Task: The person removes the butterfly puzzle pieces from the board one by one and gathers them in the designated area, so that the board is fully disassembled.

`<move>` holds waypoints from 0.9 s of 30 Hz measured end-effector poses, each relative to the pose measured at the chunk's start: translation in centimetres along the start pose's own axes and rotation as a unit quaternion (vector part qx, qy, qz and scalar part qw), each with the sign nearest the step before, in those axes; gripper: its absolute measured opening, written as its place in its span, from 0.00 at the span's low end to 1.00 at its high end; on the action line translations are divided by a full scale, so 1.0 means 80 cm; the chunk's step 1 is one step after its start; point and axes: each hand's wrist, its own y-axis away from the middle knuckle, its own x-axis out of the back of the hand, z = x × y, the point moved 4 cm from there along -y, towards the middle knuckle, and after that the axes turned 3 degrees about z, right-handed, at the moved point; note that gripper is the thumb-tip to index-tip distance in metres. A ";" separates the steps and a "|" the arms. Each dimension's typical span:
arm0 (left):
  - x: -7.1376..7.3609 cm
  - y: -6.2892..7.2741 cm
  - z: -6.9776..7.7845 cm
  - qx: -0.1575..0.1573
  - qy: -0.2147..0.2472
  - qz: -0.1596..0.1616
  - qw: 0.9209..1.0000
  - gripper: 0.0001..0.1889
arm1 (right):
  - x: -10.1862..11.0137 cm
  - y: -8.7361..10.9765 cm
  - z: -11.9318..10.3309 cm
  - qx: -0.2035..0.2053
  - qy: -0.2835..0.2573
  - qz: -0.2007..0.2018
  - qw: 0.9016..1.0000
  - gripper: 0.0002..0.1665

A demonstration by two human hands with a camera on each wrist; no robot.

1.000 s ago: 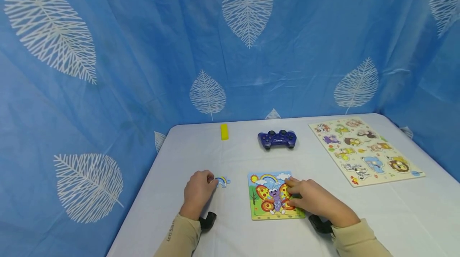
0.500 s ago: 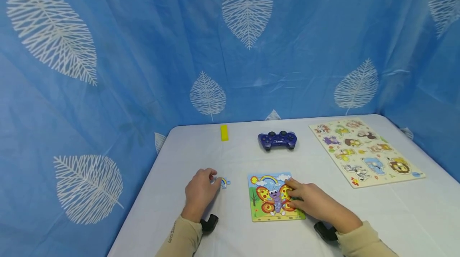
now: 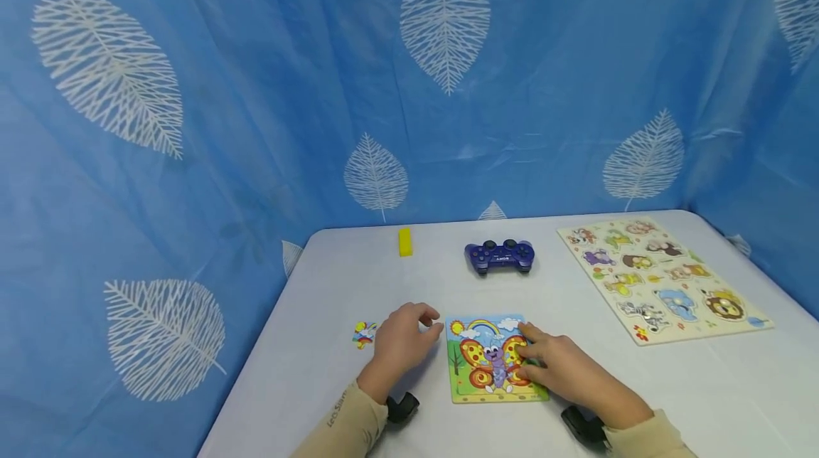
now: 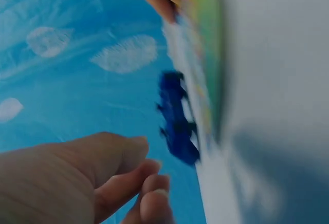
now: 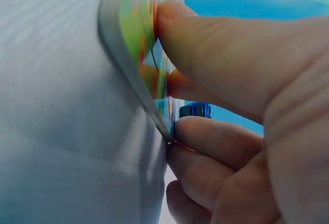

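Curtain [image 3: 288, 88] with white leaves hangs beyond the far edge of the tabletop [image 3: 307, 266]. Animal board [image 3: 652, 292] lies by the far right corner. Butterfly puzzle [image 3: 495, 365] lies flat, well in from the left edge. Right hand [image 3: 563, 369] rests on its right side; the right wrist view adds the thumb on the printed face and lower fingers against the rim, touching rather than clamped. Left hand [image 3: 404, 338] is just off the puzzle's left edge; its own wrist camera shows thumb and loosely bent fingers slightly apart, nothing visible between. Controller [image 3: 499, 255] sits near the far edge, blurred in the left wrist view. Only the head view shows a loose piece [image 3: 365, 333] toward the left edge, half hidden by the left hand, and a yellow bar [image 3: 405, 242] near the far edge.
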 end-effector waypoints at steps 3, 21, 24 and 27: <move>-0.011 -0.007 0.025 -0.014 0.038 -0.052 0.998 0.09 | -0.002 0.001 0.002 -0.011 -0.005 0.002 1.000 0.30; -0.087 -0.017 0.083 -0.094 0.012 -0.101 0.990 0.07 | 0.004 0.009 -0.001 0.037 0.030 0.026 0.999 0.22; -0.086 -0.021 0.076 -0.073 0.024 -0.081 0.994 0.07 | 0.004 0.005 -0.004 0.038 0.032 0.021 0.999 0.22; -0.084 -0.023 0.072 -0.066 0.028 -0.073 0.995 0.08 | 0.003 0.002 -0.007 0.034 0.038 0.017 0.999 0.23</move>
